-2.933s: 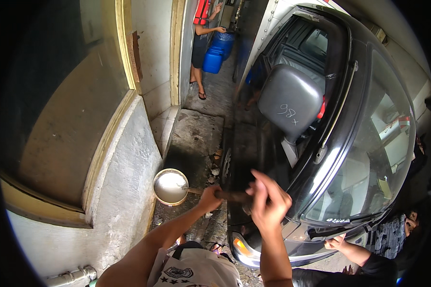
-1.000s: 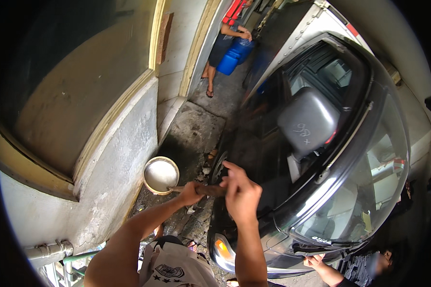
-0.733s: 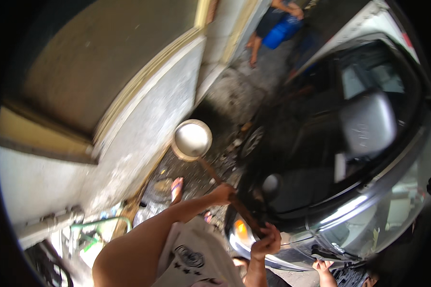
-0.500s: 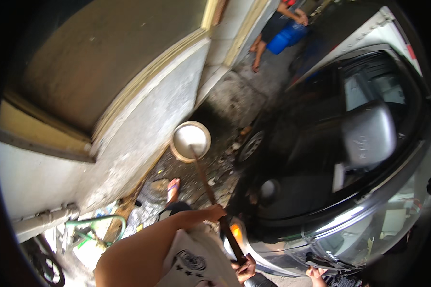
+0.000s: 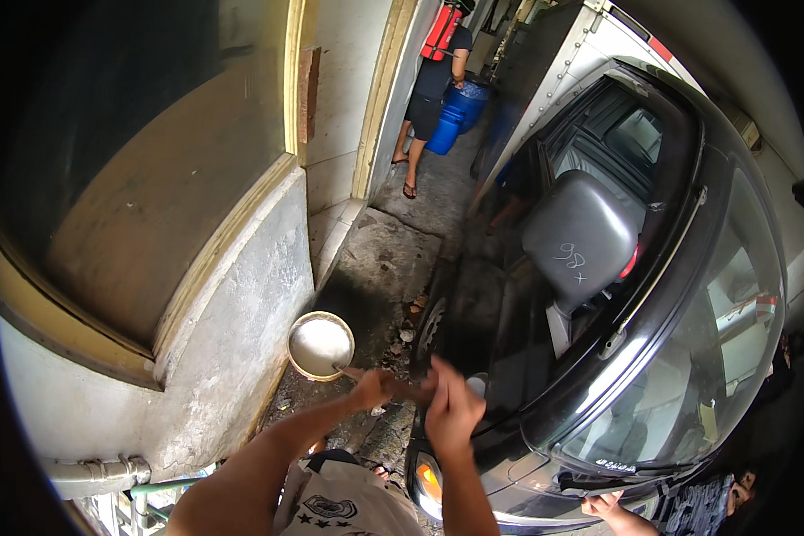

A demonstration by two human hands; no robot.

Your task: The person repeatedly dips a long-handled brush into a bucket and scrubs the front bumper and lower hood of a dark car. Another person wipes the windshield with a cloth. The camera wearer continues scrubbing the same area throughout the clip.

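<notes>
A round bucket (image 5: 322, 346) with a pale rim stands on the wet ground beside the wall, holding whitish liquid. One end of a brown wooden stick (image 5: 407, 389) dips into it at the rim's near right side. My left hand (image 5: 372, 390) is closed around the stick close to the bucket. Farther along, at the stick's upper end, my right hand (image 5: 454, 406) wraps it; motion smears some of its fingers. The stick slants from the bucket toward the vehicle.
A black vehicle with a large mirror (image 5: 582, 234) fills the right side. The grey wall (image 5: 232, 295) runs along the left. At the back, a person (image 5: 431, 85) stands by blue drums (image 5: 451, 121). Another person's hand (image 5: 604, 505) is by the vehicle's front.
My view has swung, so the bucket appears lower and farther left. Both hands have come up in view, and the stick now lies flatter. The person at the back shows more fully.
</notes>
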